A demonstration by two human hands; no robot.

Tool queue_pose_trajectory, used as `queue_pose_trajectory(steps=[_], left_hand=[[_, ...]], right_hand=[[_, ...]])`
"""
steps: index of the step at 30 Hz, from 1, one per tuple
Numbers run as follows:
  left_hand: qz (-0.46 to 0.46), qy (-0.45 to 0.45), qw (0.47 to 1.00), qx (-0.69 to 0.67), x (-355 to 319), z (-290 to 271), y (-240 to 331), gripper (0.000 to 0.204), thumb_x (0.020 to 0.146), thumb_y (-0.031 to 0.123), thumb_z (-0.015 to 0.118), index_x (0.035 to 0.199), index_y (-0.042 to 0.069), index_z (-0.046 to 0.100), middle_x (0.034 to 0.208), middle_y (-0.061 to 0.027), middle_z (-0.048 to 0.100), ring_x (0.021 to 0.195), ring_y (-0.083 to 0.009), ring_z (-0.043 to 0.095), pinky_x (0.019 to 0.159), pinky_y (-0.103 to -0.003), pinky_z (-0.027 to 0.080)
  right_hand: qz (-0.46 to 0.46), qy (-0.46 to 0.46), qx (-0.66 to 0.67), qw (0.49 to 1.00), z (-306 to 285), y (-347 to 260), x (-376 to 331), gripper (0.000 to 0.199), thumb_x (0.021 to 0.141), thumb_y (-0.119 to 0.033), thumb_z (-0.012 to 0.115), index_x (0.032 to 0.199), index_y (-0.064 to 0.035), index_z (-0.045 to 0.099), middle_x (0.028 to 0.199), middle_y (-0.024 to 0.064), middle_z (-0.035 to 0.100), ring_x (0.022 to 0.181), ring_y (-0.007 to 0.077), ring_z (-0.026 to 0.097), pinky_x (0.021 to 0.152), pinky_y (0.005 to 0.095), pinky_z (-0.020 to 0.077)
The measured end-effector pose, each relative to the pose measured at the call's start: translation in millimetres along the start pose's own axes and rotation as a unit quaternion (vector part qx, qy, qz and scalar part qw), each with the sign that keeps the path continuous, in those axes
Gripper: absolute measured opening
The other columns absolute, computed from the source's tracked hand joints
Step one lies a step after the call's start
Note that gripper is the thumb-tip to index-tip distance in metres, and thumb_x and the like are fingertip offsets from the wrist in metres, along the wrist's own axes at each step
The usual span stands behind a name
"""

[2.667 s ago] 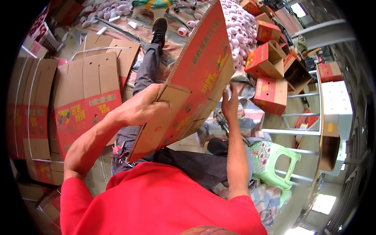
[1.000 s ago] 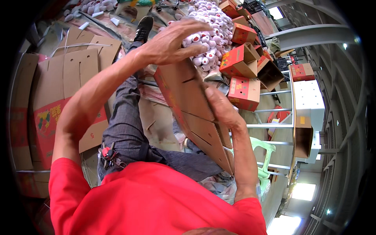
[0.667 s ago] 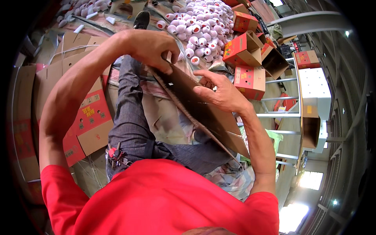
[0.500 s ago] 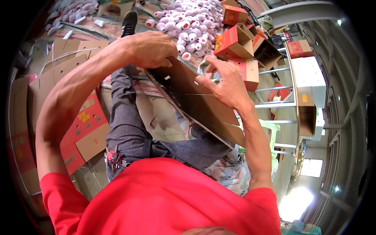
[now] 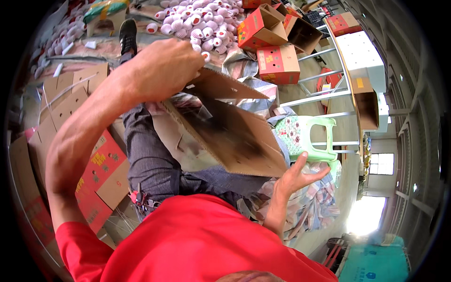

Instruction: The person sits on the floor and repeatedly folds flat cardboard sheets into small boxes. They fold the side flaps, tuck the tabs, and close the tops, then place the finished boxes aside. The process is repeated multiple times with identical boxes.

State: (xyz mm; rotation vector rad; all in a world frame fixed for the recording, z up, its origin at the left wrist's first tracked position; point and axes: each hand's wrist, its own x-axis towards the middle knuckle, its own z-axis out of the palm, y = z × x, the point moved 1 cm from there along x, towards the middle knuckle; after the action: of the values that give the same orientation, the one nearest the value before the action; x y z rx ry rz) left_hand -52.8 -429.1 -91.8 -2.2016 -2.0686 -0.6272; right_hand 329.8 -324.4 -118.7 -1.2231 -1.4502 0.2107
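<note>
Through my feed I see a plain bright-red shirt (image 5: 197, 235), its short sleeves (image 5: 82, 242) ending around the elbows, with both the left hand (image 5: 164, 68) and right hand (image 5: 297, 178) bare. I make out creased, dark grey trousers (image 5: 148, 148), a dark shoe (image 5: 127, 35) with pale marks, and metal keys (image 5: 146, 203) with a red fob (image 5: 135, 196) at the left hip.
</note>
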Motion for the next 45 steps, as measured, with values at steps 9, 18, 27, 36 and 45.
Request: queue_pose_trajectory(steps=[9,18,27,36,45], left_hand=[[-0.028,-0.055,0.998,0.000,-19,-5,27,0.011,0.078,0.002,0.070,0.086,-0.005,0.074,0.087,-0.0235,0.074,0.087,-0.0397,0.077,0.078,-0.046,0.062],[0.013,-0.090,0.992,-0.082,-19,-21,34,0.016,0.076,0.003,0.068,0.085,-0.009,0.072,0.086,-0.0272,0.073,0.088,-0.0421,0.075,0.076,-0.047,0.061],[0.003,-0.086,0.981,-0.174,-12,-47,36,0.019,0.080,0.005,0.063,0.083,-0.014,0.065,0.079,-0.0321,0.068,0.083,-0.0477,0.072,0.071,-0.053,0.058],[-0.006,-0.104,0.945,-0.309,-28,-36,64,0.080,0.090,0.009,0.061,0.158,-0.009,0.023,0.087,-0.0283,0.070,0.080,-0.0483,0.068,0.073,-0.054,0.054],[0.045,0.171,0.944,-0.280,-25,30,37,0.041,0.084,0.013,0.066,0.124,0.005,0.067,0.146,-0.0222,0.056,0.127,-0.0413,0.062,0.107,-0.053,0.050]], right_hand=[[0.276,-0.136,0.237,0.922,20,5,-30,0.088,0.101,-0.036,0.071,0.164,-0.0003,0.022,0.166,0.0207,0.031,0.151,0.0333,0.035,0.123,0.0521,0.0276],[0.324,-0.245,0.302,0.862,67,6,16,0.027,0.091,-0.011,0.066,0.116,-0.0061,0.060,0.113,0.0084,0.064,0.104,0.0230,0.064,0.087,0.0419,0.0574],[0.197,-0.437,0.226,0.848,25,-40,68,0.065,0.093,-0.004,0.054,0.157,-0.0009,0.038,0.146,0.0124,0.054,0.134,0.0238,0.053,0.116,0.0387,0.0388],[0.086,-0.495,0.139,0.854,72,-41,104,0.070,0.092,0.001,0.046,0.160,-0.0016,0.033,0.141,0.0112,0.055,0.124,0.0214,0.056,0.109,0.0352,0.0444],[0.045,-0.506,0.155,0.847,139,-35,100,0.066,0.094,-0.005,0.046,0.158,0.0034,0.032,0.149,0.0186,0.054,0.136,0.0254,0.052,0.114,0.0346,0.0402]])
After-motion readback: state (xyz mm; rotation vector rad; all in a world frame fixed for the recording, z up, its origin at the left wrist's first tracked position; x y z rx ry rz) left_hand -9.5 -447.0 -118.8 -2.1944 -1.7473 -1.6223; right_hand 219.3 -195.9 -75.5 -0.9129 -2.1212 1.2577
